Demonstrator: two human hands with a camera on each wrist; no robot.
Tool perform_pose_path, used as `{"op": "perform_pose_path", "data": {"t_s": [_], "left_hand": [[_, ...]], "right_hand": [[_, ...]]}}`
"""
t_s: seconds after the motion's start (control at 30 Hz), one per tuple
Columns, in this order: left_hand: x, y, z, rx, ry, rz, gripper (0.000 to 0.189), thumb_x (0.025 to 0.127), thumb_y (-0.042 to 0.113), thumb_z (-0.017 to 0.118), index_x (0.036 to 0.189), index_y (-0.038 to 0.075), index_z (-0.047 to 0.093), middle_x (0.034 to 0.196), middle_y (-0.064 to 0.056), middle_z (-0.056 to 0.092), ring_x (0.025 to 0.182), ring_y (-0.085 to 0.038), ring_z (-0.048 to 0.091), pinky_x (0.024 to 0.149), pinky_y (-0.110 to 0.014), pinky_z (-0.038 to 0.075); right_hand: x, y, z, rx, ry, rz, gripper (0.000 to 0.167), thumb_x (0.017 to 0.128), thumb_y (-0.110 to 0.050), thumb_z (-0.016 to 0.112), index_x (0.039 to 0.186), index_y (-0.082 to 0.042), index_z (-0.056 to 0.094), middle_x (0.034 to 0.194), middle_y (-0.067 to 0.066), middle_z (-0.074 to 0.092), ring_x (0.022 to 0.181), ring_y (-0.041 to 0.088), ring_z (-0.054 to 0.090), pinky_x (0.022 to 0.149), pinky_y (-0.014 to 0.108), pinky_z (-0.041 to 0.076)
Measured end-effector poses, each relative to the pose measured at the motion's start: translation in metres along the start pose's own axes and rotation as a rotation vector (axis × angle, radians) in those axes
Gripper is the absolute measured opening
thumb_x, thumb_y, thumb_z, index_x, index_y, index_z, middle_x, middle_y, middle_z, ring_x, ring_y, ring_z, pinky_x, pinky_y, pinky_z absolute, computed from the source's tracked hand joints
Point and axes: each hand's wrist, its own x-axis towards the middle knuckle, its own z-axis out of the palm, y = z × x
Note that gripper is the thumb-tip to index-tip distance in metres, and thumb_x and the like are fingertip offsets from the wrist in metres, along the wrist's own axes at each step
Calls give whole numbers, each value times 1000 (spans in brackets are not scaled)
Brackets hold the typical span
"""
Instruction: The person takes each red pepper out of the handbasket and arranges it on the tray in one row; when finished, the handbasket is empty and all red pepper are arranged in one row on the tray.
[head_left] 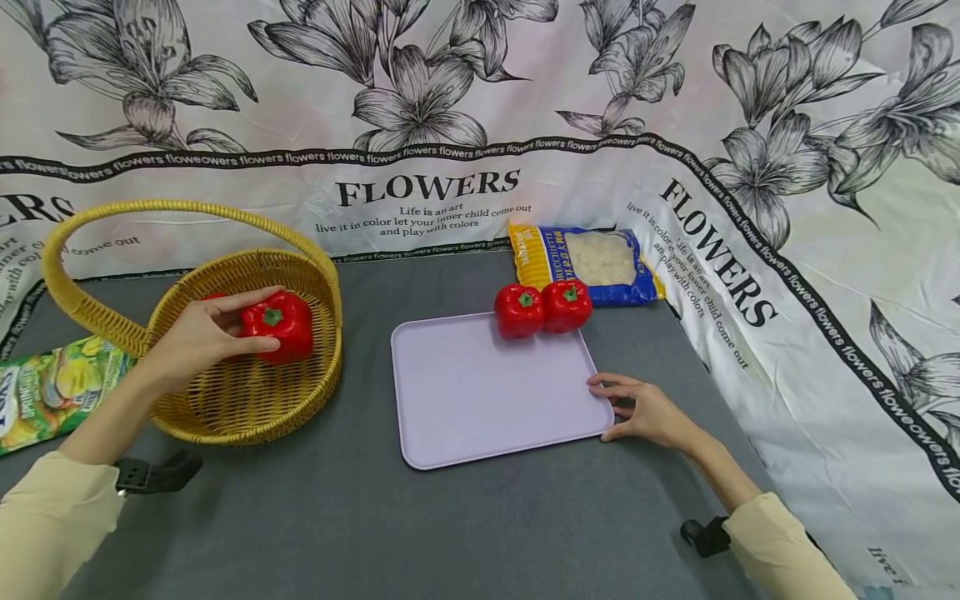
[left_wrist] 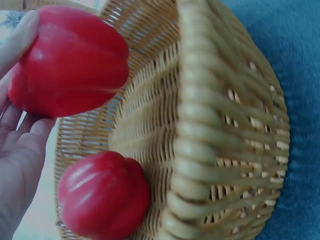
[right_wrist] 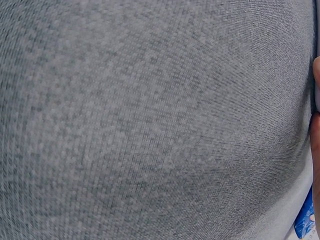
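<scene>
Gray worktop [head_left: 480, 533] fills the bottom of the frame. On the right, the right hand [head_left: 643, 412] pinches the near right corner of a pale purple tray [head_left: 495, 392]. On the left, the left hand [head_left: 197, 337] grips a red pepper [head_left: 287, 329] at a yellow basket [head_left: 240, 421], its green stem facing up. A green bag [head_left: 56, 396] lies at the left edge. The tray is to the right of the held pepper, with the basket's side between them. The left hand has that pepper; the right hand is well apart, past the tray. Two more peppers [head_left: 519, 312] sit side by side at the tray's far right corner, a blue and yellow bag [head_left: 592, 258] just behind. Flower cloth [head_left: 427, 108] fills the top.

The left wrist view shows what the head view mostly hides: another pepper [left_wrist: 104, 196] in the basket. The right wrist view shows mostly gray, with bits of fingers [right_wrist: 316, 142].
</scene>
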Motion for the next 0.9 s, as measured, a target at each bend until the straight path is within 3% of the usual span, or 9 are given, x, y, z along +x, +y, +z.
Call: {"op": "perform_pose_path", "data": {"t_s": [0.2,0.43,0.9], "left_hand": [[-4,12,2,-74,-22,-3,61,86,9,72,142,13,49,130,-1,52,102,-4,61,81,-21,53],[-9,17,3,-152,-66,25,60,87,1,68,142,14,48,127,5,52,104,-6,61,80,-24,54],[-17,42,15,-113,-116,62,59,87,4,69,141,16,49,125,2,54,101,-12,62,76,-29,56]], "right_hand": [[0,-1,-2,12,-12,18,67,66,-12,88,125,6,60,139,19,48,126,39,43,89,37,50],[0,0,-1,-1,-5,14,68,64,-13,88,124,5,61,138,17,49,125,37,45,88,36,50],[1,-1,-2,18,-17,43,68,65,-11,88,125,5,61,139,18,48,127,38,43,89,37,49]]}}
